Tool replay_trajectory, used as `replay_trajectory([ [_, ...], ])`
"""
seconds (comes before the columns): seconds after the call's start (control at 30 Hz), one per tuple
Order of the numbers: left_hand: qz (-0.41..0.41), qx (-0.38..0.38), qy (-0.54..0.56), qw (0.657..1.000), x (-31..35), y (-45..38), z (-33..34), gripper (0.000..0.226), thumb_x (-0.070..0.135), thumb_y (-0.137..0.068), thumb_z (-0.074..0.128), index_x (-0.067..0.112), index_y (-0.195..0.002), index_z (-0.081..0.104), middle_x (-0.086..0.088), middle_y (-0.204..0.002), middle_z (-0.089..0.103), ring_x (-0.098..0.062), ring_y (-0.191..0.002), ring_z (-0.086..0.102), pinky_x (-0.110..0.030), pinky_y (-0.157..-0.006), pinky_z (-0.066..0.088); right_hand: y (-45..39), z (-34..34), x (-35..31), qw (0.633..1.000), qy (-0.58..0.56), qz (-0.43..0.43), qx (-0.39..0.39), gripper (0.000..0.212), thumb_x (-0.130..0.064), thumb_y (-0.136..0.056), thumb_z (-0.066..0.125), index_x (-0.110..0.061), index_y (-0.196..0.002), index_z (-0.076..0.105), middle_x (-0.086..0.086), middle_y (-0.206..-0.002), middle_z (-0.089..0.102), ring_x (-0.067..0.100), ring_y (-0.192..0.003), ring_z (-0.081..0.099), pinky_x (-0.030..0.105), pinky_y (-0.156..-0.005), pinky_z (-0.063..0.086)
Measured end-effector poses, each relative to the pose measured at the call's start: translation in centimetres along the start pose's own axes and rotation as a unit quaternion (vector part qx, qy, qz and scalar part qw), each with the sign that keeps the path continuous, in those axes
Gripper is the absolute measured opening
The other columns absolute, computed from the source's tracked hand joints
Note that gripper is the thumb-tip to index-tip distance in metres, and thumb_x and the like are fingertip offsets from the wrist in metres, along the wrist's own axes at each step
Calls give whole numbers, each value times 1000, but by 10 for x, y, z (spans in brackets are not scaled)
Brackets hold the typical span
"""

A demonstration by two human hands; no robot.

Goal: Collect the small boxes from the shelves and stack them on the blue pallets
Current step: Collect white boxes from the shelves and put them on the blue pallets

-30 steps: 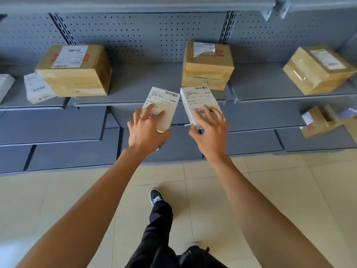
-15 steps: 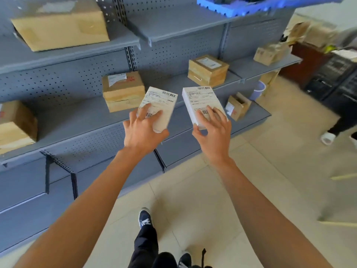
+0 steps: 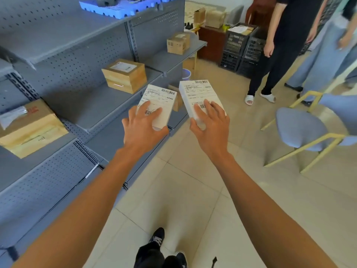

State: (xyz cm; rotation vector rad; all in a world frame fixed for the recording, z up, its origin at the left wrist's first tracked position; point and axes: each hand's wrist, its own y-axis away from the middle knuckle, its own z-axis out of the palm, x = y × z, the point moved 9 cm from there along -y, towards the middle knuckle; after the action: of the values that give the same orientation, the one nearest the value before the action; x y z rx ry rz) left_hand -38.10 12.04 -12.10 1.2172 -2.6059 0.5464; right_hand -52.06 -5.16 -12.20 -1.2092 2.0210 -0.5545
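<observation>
I carry two small white boxes with barcode labels in front of me. My left hand (image 3: 144,125) grips the left white box (image 3: 160,102) from its near end, fingers spread on the label. My right hand (image 3: 210,122) grips the right white box (image 3: 197,93) the same way. Both boxes hang in the air beside the grey shelving (image 3: 90,111). A blue pallet (image 3: 123,8) lies on the top shelf at the upper middle.
Brown cardboard boxes sit on the shelves: one at the left (image 3: 29,128), one in the middle (image 3: 124,75), one further back (image 3: 177,43). A blue chair (image 3: 301,128) stands at the right. Two people (image 3: 286,45) stand ahead by black crates (image 3: 239,47).
My view has swung right, away from the shelf face toward the aisle. The chair and the standing people have come into view. Both hands still hold their white boxes.
</observation>
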Motion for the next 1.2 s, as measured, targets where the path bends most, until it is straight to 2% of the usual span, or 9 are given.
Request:
replay_trajectory([
  [0.23,40,-26,17,999,18,-46,25,64,55,-83,65,35,-142,52,3,-160,28,-25,-144,20,-52,-110,24,-17,8,34,998,41,44,-2,44,-39,-92,64,-22,-133,62,6,-147,52,30,-137,42,55,-102,40],
  [0.6,72,-32,19,997,-11,-155,29,65,53,-82,64,34,-143,51,2,-160,29,-25,-144,21,-53,-108,26,-97,71,28,996,54,72,-8,45,-40,-94,61,-22,-135,60,6,-149,50,30,-139,40,57,-105,38],
  [0.77,86,-25,25,996,-10,-208,32,65,54,-82,63,34,-143,52,1,-160,29,-28,-145,20,-56,-112,21,-136,90,38,995,52,81,3,45,-39,-94,62,-24,-136,59,6,-149,49,29,-139,39,57,-106,38],
  [1.0,91,-20,18,995,19,-291,63,64,56,-83,64,35,-142,52,1,-159,32,-28,-142,23,-53,-110,25,-199,124,98,996,53,74,10,44,-39,-94,63,-24,-134,59,5,-149,50,29,-139,40,58,-104,40],
  [1.13,85,-18,10,996,52,-347,85,68,62,-79,54,35,-142,52,1,-159,32,-27,-142,22,-55,-108,31,-246,138,150,997,44,67,11,43,-39,-94,61,-24,-134,60,6,-149,50,29,-139,40,57,-103,39],
  [1.2,78,-14,0,997,72,-375,95,66,62,-80,55,37,-142,52,2,-159,31,-26,-143,22,-54,-107,28,-269,144,176,997,38,66,10,43,-40,-95,61,-24,-134,60,6,-149,50,29,-139,39,56,-104,39],
])
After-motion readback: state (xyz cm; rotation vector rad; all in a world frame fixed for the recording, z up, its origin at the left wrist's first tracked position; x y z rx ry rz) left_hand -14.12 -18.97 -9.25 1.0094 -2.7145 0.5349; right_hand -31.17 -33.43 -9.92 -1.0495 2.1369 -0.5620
